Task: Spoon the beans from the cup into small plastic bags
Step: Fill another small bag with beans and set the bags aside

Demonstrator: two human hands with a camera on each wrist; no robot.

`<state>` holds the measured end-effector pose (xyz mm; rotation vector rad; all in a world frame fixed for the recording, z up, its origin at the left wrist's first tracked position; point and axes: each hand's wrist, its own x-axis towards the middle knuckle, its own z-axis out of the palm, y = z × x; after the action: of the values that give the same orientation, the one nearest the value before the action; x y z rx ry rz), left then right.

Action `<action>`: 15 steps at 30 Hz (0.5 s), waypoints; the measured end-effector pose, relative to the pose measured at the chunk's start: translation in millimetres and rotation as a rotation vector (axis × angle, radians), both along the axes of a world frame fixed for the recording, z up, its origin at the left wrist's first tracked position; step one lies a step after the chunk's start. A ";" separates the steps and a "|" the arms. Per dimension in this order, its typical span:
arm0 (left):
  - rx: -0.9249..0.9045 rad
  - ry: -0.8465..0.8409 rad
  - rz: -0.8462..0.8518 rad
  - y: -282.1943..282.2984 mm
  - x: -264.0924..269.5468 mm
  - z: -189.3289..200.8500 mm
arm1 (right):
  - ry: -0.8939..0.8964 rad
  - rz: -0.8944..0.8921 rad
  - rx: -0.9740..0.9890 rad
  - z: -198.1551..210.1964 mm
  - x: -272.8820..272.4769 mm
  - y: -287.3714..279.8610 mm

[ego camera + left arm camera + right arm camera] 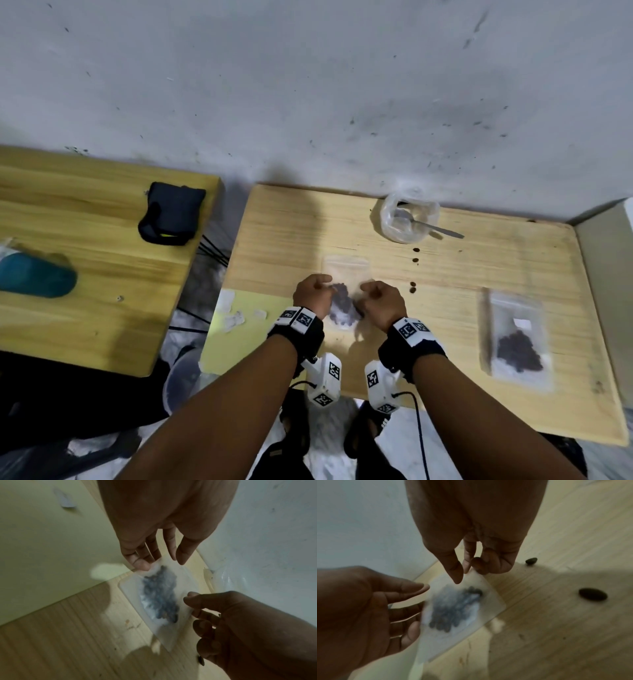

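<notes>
Both my hands mid-frame, left hand (313, 291) and right hand (380, 299) each pinching the small bag (344, 298) of beans (342, 301), cup (407, 219) with spoon (435, 229) upper right, filled bag (519, 342) at right.

A pale, matt wood-grain surface (479, 274) carries frosted clear plastic bags (519, 339) of dark beans; beyond them, a glossy clear plastic cup (407, 219) holds a dull metal spoon (442, 229).

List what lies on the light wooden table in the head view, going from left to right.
White paper scraps → left hand → bag of beans held in both hands → right hand → loose beans → filled bag lying flat.
</notes>
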<state>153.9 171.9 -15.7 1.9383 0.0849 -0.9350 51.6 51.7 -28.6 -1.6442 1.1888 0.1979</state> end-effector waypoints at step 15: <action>-0.279 -0.090 0.172 92.8 57.6 14.4 | -0.327 0.059 0.199 39.2 70.5 61.9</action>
<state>211.5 264.7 -1.3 1.6826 0.0636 -0.7054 122.0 113.6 10.5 -1.4714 0.8460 0.0764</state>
